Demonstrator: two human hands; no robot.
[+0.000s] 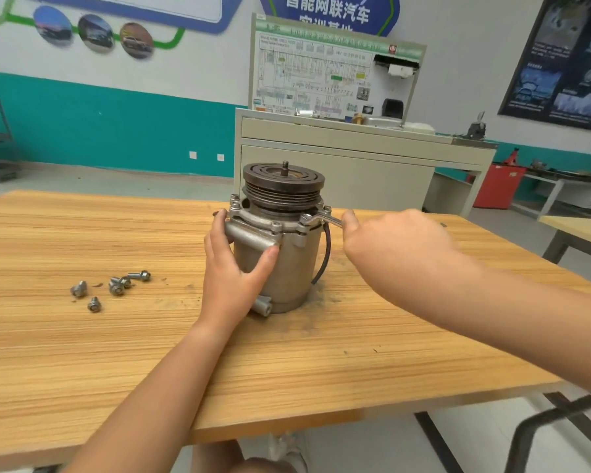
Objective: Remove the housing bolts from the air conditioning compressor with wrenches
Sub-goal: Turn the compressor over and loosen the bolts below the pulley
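The grey air conditioning compressor [289, 264] stands upright on the wooden table [116, 353], its dark pulley on top. My left hand [234, 268] grips the housing from the left, thumb in front and fingers around the far side. A silver wrench [323, 218] sits with its ring end on a bolt [305, 217] at the right front of the flange. My right hand [389, 244] holds the wrench handle, which is mostly hidden behind the hand. Several removed bolts [116, 286] lie loose on the table to the left.
A black cable [325, 257] hangs down the compressor's right side. Behind the table stands a beige training cabinet [355, 155] with a wiring diagram board. A second table [580, 230] is at the far right. The table's front edge runs close to me.
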